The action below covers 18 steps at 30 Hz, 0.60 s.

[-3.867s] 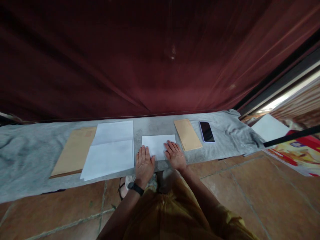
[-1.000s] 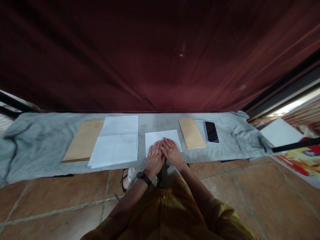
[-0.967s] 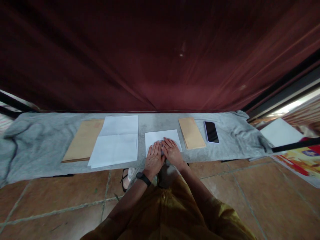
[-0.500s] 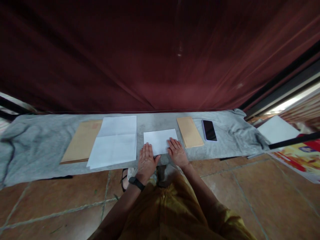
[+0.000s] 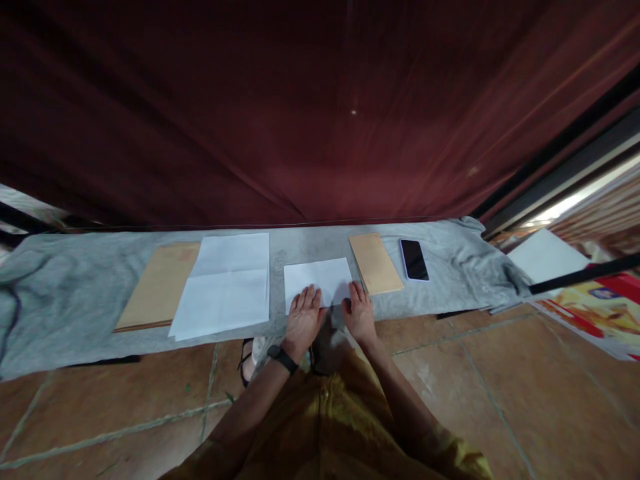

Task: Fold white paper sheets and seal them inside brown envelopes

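Note:
A folded sheet of white paper (image 5: 315, 272) lies flat on the grey cloth in front of me. My left hand (image 5: 304, 319) rests palm down on its near edge, fingers stretched out. At the paper's near right corner lies my right hand (image 5: 359, 313), also flat with its fingers extended. Neither hand grips anything. Just right of the paper is a small stack of brown envelopes (image 5: 377, 263). To the left, larger white sheets (image 5: 230, 287) with a crease across them partly cover a stack of big brown envelopes (image 5: 157, 287).
A phone (image 5: 414, 260) lies right of the small envelopes. The grey cloth (image 5: 310, 243) covers a narrow bench before a dark red curtain (image 5: 300, 133). At the far right, a dark metal bar (image 5: 585, 275) crosses a colourful printed box (image 5: 595, 310). Tiled floor (image 5: 150, 400) lies below.
My left hand has slid right along the paper's near edge. My right hand has shifted slightly toward the paper's right corner. The paper stays flat, and the view has moved a little.

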Motion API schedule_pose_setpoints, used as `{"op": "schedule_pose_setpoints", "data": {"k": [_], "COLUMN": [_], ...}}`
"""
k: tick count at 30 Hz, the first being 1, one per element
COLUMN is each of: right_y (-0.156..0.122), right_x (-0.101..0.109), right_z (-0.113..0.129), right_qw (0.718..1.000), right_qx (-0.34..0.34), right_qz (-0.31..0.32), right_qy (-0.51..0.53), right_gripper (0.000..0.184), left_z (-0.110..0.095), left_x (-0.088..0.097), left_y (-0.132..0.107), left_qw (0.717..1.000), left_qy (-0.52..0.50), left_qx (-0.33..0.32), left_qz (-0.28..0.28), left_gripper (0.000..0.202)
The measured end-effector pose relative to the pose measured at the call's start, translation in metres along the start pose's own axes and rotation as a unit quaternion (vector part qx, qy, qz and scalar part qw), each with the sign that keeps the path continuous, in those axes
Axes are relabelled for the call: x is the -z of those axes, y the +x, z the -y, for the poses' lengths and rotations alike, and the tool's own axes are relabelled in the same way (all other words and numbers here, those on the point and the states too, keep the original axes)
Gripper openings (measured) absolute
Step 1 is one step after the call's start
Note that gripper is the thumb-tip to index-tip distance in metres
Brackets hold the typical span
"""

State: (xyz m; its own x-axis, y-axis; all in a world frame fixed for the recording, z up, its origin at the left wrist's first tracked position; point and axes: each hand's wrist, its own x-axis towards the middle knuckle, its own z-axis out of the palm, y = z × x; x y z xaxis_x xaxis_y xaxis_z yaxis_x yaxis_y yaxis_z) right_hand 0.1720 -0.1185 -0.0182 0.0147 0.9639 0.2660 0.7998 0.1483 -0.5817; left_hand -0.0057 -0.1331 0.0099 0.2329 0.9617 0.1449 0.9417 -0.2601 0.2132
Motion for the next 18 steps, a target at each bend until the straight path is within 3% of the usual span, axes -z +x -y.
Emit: {"op": "schedule_pose_setpoints", "data": {"k": [5, 10, 14, 18], "right_y": [0.019, 0.037, 0.043, 0.042], "right_x": [-0.006, -0.012, -0.009, -0.001], "right_z": [-0.001, -0.012, -0.012, 0.003], "right_qw": [0.998, 0.981, 0.940, 0.876], "right_qx": [-0.051, -0.099, -0.150, -0.211], "right_qz": [-0.025, -0.048, -0.058, -0.052], "right_qy": [0.040, 0.159, 0.300, 0.430], "right_gripper": [0.044, 0.044, 0.045, 0.050], "left_z": [0.000, -0.002, -0.003, -0.003], "left_x": [0.003, 0.006, 0.009, 0.011], "left_y": [0.005, 0.008, 0.008, 0.009], "left_qw": [1.000, 1.000, 1.000, 0.999], "left_qy": [0.010, -0.003, -0.001, -0.015], "left_qx": [0.007, 0.013, 0.019, 0.031], "left_qz": [0.012, 0.008, 0.011, 0.014], "left_gripper": [0.046, 0.047, 0.051, 0.055]}}
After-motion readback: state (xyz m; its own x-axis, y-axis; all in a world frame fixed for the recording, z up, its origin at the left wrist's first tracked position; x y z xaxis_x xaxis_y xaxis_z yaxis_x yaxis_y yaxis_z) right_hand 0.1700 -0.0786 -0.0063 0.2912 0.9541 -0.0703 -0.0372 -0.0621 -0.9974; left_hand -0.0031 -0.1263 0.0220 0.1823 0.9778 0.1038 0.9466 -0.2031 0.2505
